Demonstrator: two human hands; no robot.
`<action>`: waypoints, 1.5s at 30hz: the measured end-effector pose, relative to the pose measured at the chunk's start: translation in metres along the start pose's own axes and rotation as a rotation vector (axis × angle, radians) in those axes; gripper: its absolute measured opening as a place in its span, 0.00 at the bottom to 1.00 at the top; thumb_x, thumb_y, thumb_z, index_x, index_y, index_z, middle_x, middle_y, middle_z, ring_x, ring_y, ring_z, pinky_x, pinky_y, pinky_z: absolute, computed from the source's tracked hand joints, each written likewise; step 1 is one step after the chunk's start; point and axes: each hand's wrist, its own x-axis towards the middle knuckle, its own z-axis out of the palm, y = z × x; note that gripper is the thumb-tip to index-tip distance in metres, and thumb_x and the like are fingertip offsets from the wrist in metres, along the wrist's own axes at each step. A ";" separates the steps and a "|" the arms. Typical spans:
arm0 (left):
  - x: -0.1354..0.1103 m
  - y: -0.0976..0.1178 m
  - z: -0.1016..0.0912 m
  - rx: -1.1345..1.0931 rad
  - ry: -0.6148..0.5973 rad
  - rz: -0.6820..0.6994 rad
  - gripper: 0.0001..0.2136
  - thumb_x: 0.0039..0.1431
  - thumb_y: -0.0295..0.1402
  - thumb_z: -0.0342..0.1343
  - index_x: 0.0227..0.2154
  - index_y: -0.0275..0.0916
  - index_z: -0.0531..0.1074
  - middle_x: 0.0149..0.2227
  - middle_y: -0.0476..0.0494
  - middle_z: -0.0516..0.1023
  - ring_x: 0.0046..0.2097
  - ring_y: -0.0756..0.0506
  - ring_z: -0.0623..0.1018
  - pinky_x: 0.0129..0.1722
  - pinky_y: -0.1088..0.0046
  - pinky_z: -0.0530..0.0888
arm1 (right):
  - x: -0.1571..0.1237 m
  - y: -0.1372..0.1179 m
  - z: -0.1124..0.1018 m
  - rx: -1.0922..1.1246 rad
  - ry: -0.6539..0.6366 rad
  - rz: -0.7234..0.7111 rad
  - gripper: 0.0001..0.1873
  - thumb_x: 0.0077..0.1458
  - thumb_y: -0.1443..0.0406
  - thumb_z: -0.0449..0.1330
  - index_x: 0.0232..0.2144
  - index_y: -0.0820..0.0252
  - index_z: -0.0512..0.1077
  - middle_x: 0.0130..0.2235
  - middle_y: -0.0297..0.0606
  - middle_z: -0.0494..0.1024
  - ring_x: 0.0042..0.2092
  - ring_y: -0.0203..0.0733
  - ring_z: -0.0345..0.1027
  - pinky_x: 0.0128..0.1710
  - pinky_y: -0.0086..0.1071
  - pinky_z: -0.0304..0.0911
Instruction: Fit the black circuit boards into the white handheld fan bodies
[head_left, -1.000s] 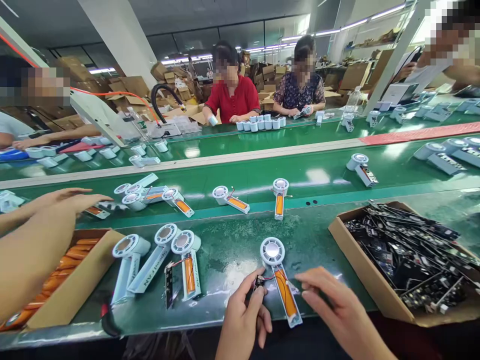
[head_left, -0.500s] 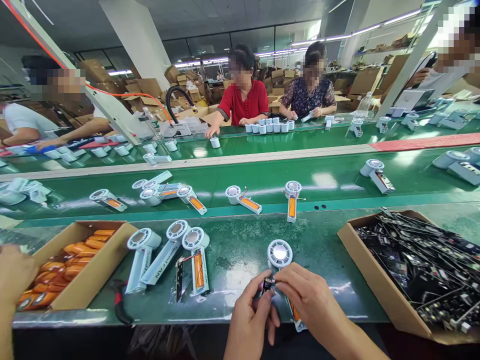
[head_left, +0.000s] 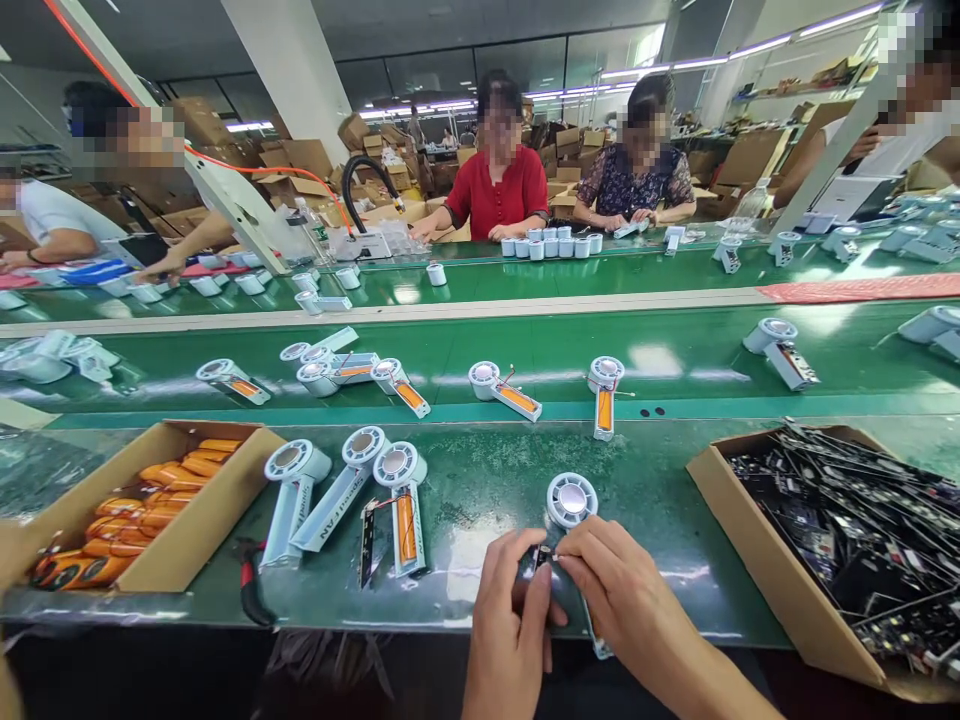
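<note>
A white hand-held fan half (head_left: 572, 500) with a round head lies on the green bench in front of me; my hands cover most of its handle. My left hand (head_left: 510, 625) is closed around a small black circuit board (head_left: 541, 556) wired to the fan. My right hand (head_left: 611, 590) pinches at the board's top edge, fingertips meeting the left thumb. Three more fan halves (head_left: 352, 495) lie to the left, one with an orange battery (head_left: 406, 526) and a black board beside it.
A cardboard box of orange batteries (head_left: 127, 515) stands at the left, a box of black circuit boards (head_left: 847, 540) at the right. Red-handled cutters (head_left: 247, 590) lie by the bench edge. Several fan halves ride the conveyor (head_left: 525, 345). Other people work across it.
My right hand came from the fan's handle to the small board and now pinches it with the left. A neighbour's arm at the left has withdrawn. The view shifted slightly left.
</note>
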 end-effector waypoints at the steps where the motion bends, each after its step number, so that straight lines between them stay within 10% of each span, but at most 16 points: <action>1: 0.000 0.001 0.000 0.013 0.014 0.040 0.13 0.65 0.44 0.55 0.47 0.44 0.74 0.48 0.39 0.74 0.26 0.51 0.76 0.14 0.81 0.66 | 0.000 0.000 0.000 -0.004 -0.008 -0.004 0.16 0.71 0.70 0.45 0.37 0.57 0.70 0.36 0.38 0.74 0.37 0.43 0.66 0.41 0.39 0.60; 5: 0.003 0.008 -0.001 0.033 -0.031 0.043 0.12 0.65 0.44 0.54 0.37 0.42 0.75 0.51 0.39 0.69 0.28 0.52 0.76 0.12 0.81 0.64 | 0.000 0.001 0.000 -0.015 -0.009 -0.041 0.15 0.71 0.70 0.46 0.38 0.56 0.70 0.36 0.37 0.74 0.38 0.43 0.67 0.45 0.40 0.59; 9: 0.007 0.015 -0.004 -0.008 -0.132 -0.092 0.13 0.64 0.47 0.54 0.37 0.42 0.71 0.34 0.48 0.74 0.20 0.55 0.69 0.12 0.83 0.58 | -0.001 0.004 0.001 -0.030 0.028 -0.113 0.12 0.71 0.70 0.49 0.41 0.55 0.72 0.38 0.35 0.76 0.38 0.41 0.68 0.44 0.38 0.59; 19: -0.001 0.007 0.001 -0.022 -0.048 -0.187 0.28 0.59 0.53 0.57 0.57 0.43 0.66 0.20 0.56 0.70 0.15 0.55 0.61 0.13 0.81 0.56 | 0.002 0.008 0.007 -0.156 0.114 -0.212 0.11 0.68 0.72 0.52 0.36 0.60 0.73 0.32 0.38 0.74 0.37 0.42 0.67 0.38 0.35 0.59; 26: -0.002 -0.002 0.000 0.092 -0.013 -0.068 0.23 0.62 0.50 0.56 0.55 0.43 0.73 0.29 0.43 0.78 0.27 0.44 0.76 0.17 0.74 0.68 | 0.007 0.005 0.006 -0.257 0.047 -0.208 0.14 0.68 0.72 0.51 0.30 0.60 0.70 0.31 0.37 0.72 0.34 0.42 0.63 0.34 0.37 0.57; 34: -0.001 -0.010 -0.001 0.375 0.011 0.198 0.18 0.69 0.38 0.47 0.58 0.44 0.72 0.57 0.37 0.75 0.58 0.37 0.74 0.59 0.55 0.71 | 0.006 0.009 0.011 -0.306 0.055 -0.248 0.15 0.68 0.73 0.50 0.28 0.59 0.68 0.31 0.37 0.71 0.33 0.41 0.62 0.33 0.36 0.55; 45: -0.004 -0.008 -0.003 0.414 -0.061 0.214 0.20 0.70 0.34 0.46 0.62 0.44 0.68 0.60 0.37 0.73 0.62 0.38 0.72 0.61 0.55 0.70 | 0.007 0.002 0.007 -0.254 0.048 -0.203 0.16 0.69 0.73 0.48 0.27 0.60 0.65 0.31 0.36 0.69 0.33 0.41 0.60 0.33 0.34 0.54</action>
